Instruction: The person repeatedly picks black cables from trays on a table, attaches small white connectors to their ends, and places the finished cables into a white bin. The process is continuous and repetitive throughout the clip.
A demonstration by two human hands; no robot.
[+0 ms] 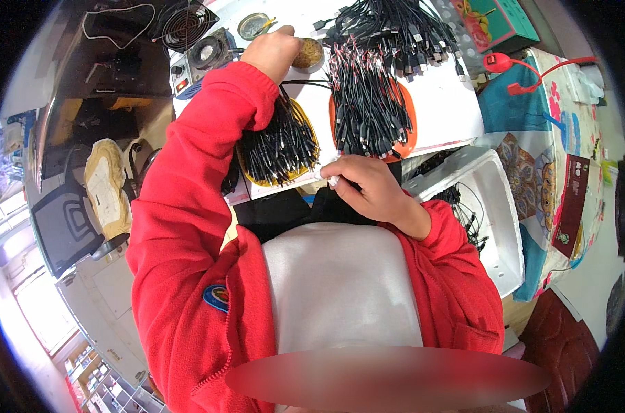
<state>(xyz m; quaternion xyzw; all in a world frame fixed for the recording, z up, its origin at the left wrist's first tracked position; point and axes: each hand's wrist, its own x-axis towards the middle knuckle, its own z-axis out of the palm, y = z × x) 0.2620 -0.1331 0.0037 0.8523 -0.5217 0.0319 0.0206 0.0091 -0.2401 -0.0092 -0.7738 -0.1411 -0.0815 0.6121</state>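
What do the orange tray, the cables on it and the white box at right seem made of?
Orange tray: probably plastic, given its smooth, evenly coloured rim.
Cables: seemingly plastic or rubber sheathing, black and smooth, with thin reddish and pale wire ends.
White box: likely polystyrene foam; its walls look thick and matte.

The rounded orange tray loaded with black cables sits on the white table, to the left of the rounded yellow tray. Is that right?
Not quite: the head view shows the rounded orange tray loaded with black cables on the white table, but to the right of the rounded yellow tray.
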